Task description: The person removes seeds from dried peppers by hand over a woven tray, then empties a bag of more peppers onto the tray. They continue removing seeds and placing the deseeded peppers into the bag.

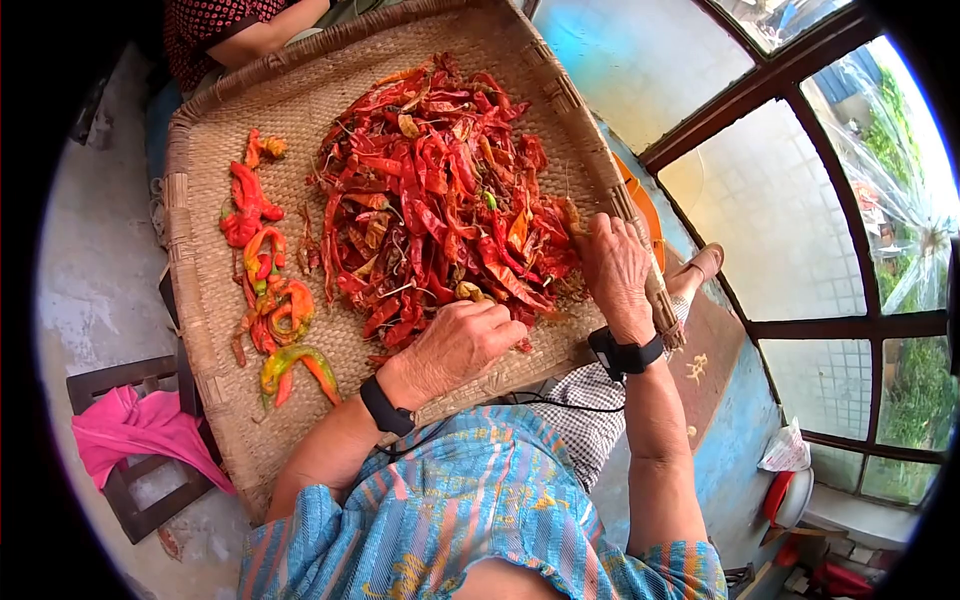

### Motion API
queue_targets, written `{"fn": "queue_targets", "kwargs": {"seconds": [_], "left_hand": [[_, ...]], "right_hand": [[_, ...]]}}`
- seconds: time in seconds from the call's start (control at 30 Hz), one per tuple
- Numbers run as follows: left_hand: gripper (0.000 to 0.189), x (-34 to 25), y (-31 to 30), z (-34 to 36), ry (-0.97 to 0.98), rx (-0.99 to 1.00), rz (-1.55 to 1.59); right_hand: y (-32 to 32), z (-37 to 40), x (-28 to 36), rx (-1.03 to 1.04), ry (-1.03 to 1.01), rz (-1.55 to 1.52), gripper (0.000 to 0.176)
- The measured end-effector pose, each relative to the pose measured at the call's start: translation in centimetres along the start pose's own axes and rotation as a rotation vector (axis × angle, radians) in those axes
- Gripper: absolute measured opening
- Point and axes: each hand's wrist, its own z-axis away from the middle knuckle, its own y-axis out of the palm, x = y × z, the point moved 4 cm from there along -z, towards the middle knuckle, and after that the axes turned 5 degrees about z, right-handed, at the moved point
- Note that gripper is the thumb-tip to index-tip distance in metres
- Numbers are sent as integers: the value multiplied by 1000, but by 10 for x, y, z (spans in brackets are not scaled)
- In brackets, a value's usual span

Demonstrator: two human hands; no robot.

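– Two hands are in view? Where are they?

– Both are seen from above, over a heap of dried, wrinkled red chilli peppers (430, 190). The left hand (460, 345) lies knuckles up on the near edge of the heap. The right hand (612, 265) is at the heap's right side, just inside the rim. The hands are apart, with peppers between them.

– Are they gripping anything?

– Both have their fingers curled down into the peppers. The left hand's fingertips are hidden under it, so I cannot tell whether it is clamped on a pepper. A yellowish pepper pokes up at the right hand's fingertips, but I cannot tell if it is pinched.

– What holds the heap?

– A broad, flat tray of woven tan bamboo (205, 395). Its near edge meets the person's blue striped garment (470, 500). The heap fills the tray's middle and right. Well apart from it, down the left side, lies a loose row of orange, red and green-tinged chillies (265, 290).

– What is around the tray?

– At the far rim there is another person's arm in a red patterned sleeve (215, 25). To the left of the tray, a bright pink cloth (140, 430) is draped on a dark wooden stool (125, 495). To the right is a dark-framed window (800, 325) with greenery outside.
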Motion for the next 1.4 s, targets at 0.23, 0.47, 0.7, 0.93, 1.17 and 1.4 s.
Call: {"fn": "queue_targets", "kwargs": {"seconds": [0.23,0.47,0.7,0.93,1.17,1.4], "left_hand": [[20,-2,-1,0,-11,14,1],[14,-1,-5,-1,-25,-90,145],[47,2,-24,-5,-535,-209,788],[32,13,-29,-3,-376,-332,687],[20,8,-27,1,-355,-338,399],[17,2,-19,-5,-256,-323,309]], "right_hand": [[16,-4,3,54,30,-48,9],[-18,-2,-7,-45,125,-463,12],[-76,41,35,28,-135,-1026,12],[-72,61,59,-80,-290,-723,17],[-68,10,-66,-513,161,-390,15],[-52,7,-35,-212,60,-656,8]]}}
